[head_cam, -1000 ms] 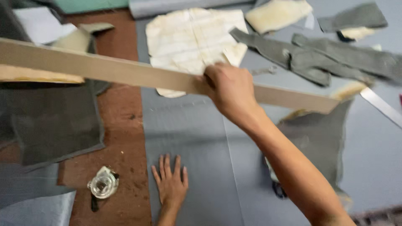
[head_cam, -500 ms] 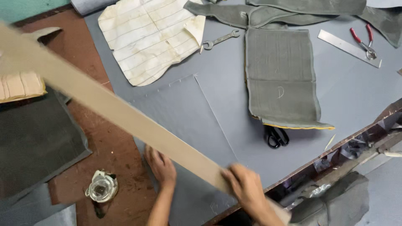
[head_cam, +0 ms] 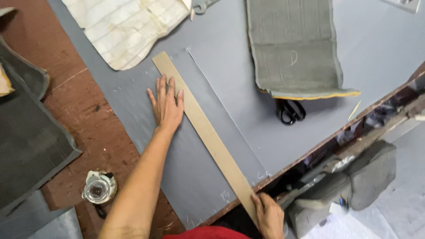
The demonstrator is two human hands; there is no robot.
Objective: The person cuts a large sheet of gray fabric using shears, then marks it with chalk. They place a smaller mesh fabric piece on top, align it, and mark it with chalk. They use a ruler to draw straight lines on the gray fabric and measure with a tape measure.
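Long wooden straightedge (head_cam: 208, 137) lies diagonally on grey fabric sheet (head_cam: 186, 177). Left hand (head_cam: 167, 104) flat, fingers spread, beside its upper end. Right hand (head_cam: 269, 216) grip closed on its lower end at tabletop edge (head_cam: 336, 135).

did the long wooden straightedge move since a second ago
Yes. The straightedge has come down off the cream pattern piece onto the grey sheet, beside the left hand.
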